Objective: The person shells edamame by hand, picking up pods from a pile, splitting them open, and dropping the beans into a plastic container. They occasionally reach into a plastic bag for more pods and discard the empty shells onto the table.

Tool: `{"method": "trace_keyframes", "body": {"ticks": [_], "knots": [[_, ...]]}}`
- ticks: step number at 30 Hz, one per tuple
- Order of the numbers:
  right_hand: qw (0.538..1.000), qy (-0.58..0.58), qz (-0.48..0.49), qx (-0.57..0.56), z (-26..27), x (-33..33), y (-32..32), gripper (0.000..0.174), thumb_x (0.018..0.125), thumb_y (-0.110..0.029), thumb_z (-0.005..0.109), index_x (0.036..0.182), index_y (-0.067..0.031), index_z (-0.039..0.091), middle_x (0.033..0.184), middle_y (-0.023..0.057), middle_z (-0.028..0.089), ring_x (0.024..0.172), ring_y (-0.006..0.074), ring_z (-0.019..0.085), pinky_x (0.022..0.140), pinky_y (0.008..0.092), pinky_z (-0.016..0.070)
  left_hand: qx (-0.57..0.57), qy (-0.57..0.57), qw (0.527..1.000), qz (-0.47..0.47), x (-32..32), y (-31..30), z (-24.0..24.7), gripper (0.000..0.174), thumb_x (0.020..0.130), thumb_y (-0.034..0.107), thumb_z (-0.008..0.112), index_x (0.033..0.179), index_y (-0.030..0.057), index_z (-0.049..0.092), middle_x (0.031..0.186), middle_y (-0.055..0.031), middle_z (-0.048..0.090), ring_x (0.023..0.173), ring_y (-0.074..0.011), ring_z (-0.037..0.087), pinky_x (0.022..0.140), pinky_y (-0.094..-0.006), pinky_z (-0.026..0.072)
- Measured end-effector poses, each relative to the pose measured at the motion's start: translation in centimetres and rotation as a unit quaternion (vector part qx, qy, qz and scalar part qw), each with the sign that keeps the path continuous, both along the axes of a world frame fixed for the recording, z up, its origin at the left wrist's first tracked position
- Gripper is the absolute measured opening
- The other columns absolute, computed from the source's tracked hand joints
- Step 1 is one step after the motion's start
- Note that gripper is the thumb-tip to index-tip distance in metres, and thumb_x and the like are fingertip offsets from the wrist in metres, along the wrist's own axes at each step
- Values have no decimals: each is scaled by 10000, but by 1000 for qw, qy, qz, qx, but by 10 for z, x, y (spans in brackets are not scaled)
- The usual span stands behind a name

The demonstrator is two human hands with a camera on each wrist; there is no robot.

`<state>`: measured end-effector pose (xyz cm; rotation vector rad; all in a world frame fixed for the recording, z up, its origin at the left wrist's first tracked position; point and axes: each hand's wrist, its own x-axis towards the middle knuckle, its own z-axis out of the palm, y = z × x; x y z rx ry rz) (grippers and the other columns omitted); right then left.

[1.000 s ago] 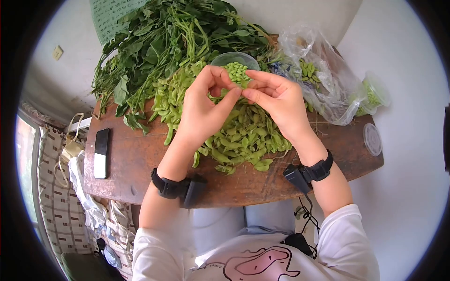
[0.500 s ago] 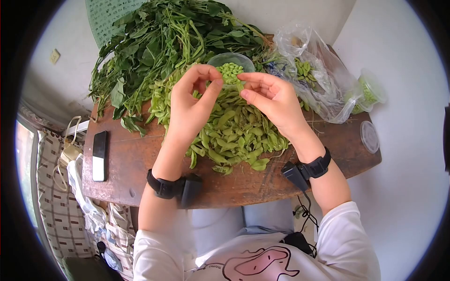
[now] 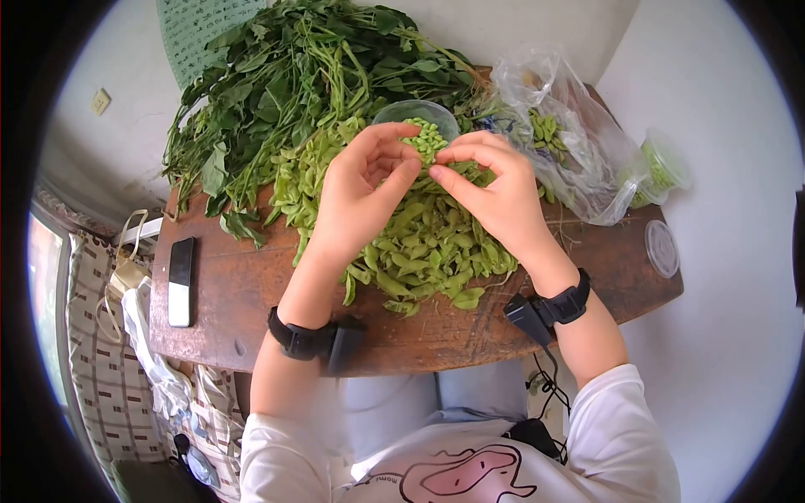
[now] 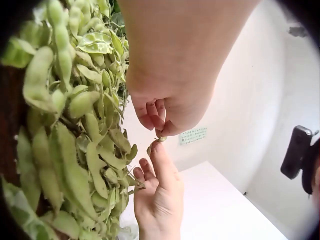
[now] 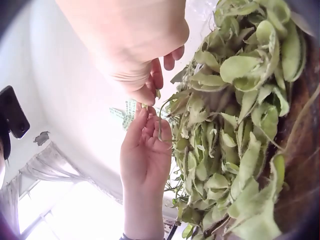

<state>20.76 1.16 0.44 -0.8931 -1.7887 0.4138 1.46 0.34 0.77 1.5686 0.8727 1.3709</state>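
Observation:
Above a heap of green soybean pods (image 3: 419, 243), the fingertips of both hands come close together. My left hand (image 3: 356, 189) curls thumb and fingers in a pinch at one end of a small soybean pod (image 4: 153, 146). My right hand (image 3: 503, 193) pinches the same pod between thumb and forefinger, mostly covering it. Just beyond the fingertips stands a clear plastic bowl (image 3: 440, 109) of shelled green beans (image 3: 425, 138), partly hidden by the hands. In the right wrist view, opened pods (image 5: 240, 70) lie in the pile beside the hands.
Leafy soybean stalks (image 3: 277, 92) are heaped at the back left of the wooden table (image 3: 243, 293). A phone (image 3: 181, 281) lies at the left. On the right are a clear plastic bag (image 3: 587, 159), a tub of beans (image 3: 662, 163) and a round lid (image 3: 662, 249).
The hands drew apart half a second ago, the left one moving left. Now the left hand is back near the right, fingertips close again. The pile looks the same.

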Motion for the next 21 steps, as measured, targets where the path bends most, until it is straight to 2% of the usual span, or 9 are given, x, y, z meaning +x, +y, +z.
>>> {"method": "trace_keyframes", "body": {"ticks": [7,21], "knots": [[998,30,21,-41,-2,1,2,167,812,-133,839,885,-9,755,913,76,720,881,217,657,818,344,508,-11,13,1000,-11,-1,-1,0,287,967,-5,643,1252,-9,614,1009,-28,672,945,-77,629,832,-225,513],[998,31,34,-51,-2,0,2,134,825,-108,819,909,-20,762,953,70,727,932,209,650,859,332,495,-9,-10,1000,-10,-2,-1,1,214,970,2,634,1183,-1,658,1003,-5,664,923,-60,613,844,-219,504]]}}
